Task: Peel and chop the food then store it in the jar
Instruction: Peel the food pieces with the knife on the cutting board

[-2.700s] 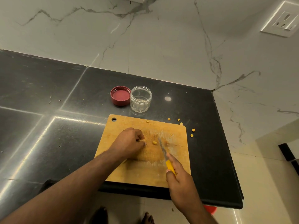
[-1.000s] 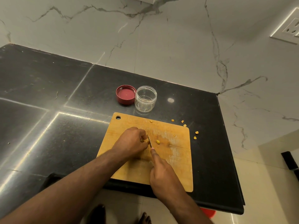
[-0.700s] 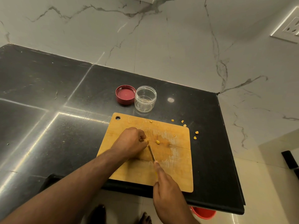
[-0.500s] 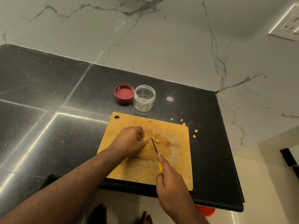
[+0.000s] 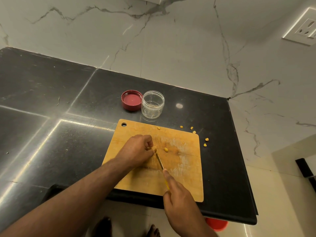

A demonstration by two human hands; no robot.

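With the left hand [image 5: 136, 149] fingers [image 5: 148, 147] pinching a small yellow food piece [image 5: 154, 148] on the cutting board [image 5: 186, 168] and the right hand [image 5: 179, 194] gripping the knife [image 5: 159, 161], whose tip sits right against those fingers, a slip could nick them or flick bits onto the counter [image 5: 51, 100], short of the open jar [image 5: 152, 104] well beyond.

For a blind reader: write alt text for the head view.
A left hand pins a small yellow food piece on a wooden cutting board while the right hand cuts it with a yellow-handled knife. Behind stand an open clear jar and its red lid.
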